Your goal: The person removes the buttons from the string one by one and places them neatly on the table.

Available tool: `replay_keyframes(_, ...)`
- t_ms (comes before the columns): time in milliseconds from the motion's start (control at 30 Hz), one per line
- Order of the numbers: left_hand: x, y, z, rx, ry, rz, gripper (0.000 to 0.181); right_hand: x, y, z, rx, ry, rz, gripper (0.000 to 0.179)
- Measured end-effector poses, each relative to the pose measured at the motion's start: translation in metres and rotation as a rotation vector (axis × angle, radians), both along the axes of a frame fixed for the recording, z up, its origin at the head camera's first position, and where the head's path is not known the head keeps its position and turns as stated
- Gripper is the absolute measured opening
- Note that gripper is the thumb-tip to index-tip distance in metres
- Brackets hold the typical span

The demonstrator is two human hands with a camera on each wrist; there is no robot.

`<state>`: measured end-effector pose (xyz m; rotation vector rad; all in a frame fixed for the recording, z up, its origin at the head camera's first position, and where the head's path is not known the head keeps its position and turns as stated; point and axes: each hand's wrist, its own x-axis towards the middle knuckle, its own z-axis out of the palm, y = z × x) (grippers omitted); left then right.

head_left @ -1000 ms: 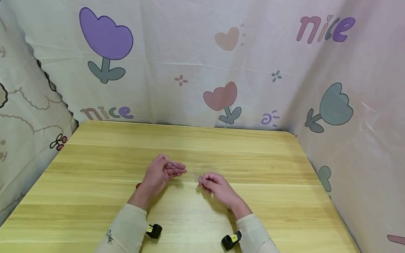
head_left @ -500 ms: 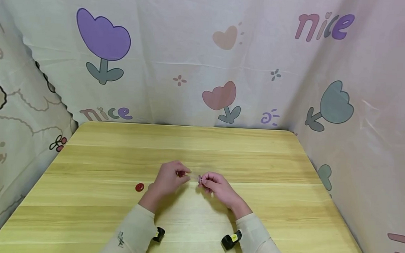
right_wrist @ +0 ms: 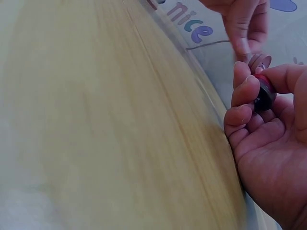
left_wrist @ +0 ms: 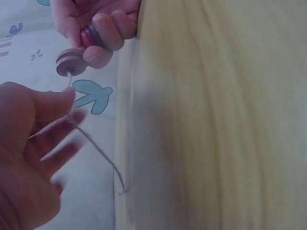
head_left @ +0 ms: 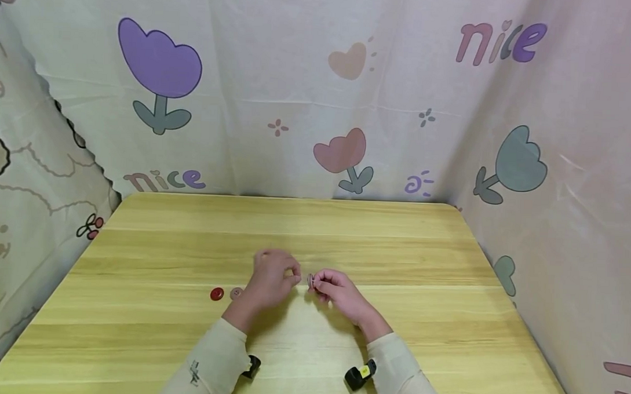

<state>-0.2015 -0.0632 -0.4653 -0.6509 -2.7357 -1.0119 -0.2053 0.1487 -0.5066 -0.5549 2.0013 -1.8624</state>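
My right hand (head_left: 340,290) pinches a small stack of buttons between thumb and fingers, over the middle of the table. In the left wrist view the stack has pinkish-brown buttons (left_wrist: 70,63) at its outer end, with red and dark ones (left_wrist: 90,36) behind them. A thin light cord (left_wrist: 98,149) comes out of the outermost button. My left hand (head_left: 273,278) pinches this cord close to the stack, and its free end hangs below the fingers. The right wrist view shows a black button (right_wrist: 265,99) among my right fingers.
On the table (head_left: 149,319), left of my left wrist, lie a red button (head_left: 216,294) and a pinkish-brown button (head_left: 236,293). Black wrist cameras sit under both sleeves. A printed curtain (head_left: 278,74) hangs behind the table's far edge.
My left hand has turned over and moved right, close to the buttons, its fingers now drawn together on the cord. Both loose buttons have come into view. The right hand stays put.
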Motion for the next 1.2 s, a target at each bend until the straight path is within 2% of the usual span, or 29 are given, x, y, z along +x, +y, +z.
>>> replay_keyframes(67,0.000,0.002,0.000,0.106,-0.090,-0.049,0.019,0.000,0.000,0.000,-0.003,0.004,0.002,0.019)
replay_keyframes(167,0.000,0.005,-0.003,0.245,-0.210,-0.069,0.019,0.000,0.000,-0.001,-0.010,0.004,0.003,0.020)
replay_keyframes(333,0.001,0.009,-0.006,0.388,-0.303,-0.022,0.018,-0.001,0.000,-0.002,-0.021,0.013,0.010,0.021)
replay_keyframes(467,0.003,0.009,-0.005,0.497,-0.388,-0.015,0.006,-0.002,0.000,-0.002,-0.044,0.018,0.039,0.025)
replay_keyframes(533,0.003,0.007,-0.005,0.497,-0.399,-0.024,0.006,-0.002,0.001,-0.003,-0.054,0.018,0.053,0.026)
replay_keyframes(667,0.004,0.004,-0.005,0.417,-0.378,-0.058,0.023,-0.001,0.001,-0.002,-0.067,0.024,0.071,0.027)
replay_keyframes(800,0.003,0.002,-0.007,0.359,-0.362,-0.085,0.028,-0.001,0.002,-0.003,-0.064,0.034,0.081,0.023)
replay_keyframes(1033,0.001,0.001,-0.011,0.292,-0.299,-0.114,0.026,-0.001,0.002,-0.004,-0.065,0.045,0.113,0.021)
replay_keyframes(1200,0.002,0.001,-0.011,0.291,-0.294,-0.102,0.026,0.000,0.002,-0.002,-0.071,0.046,0.114,0.022)
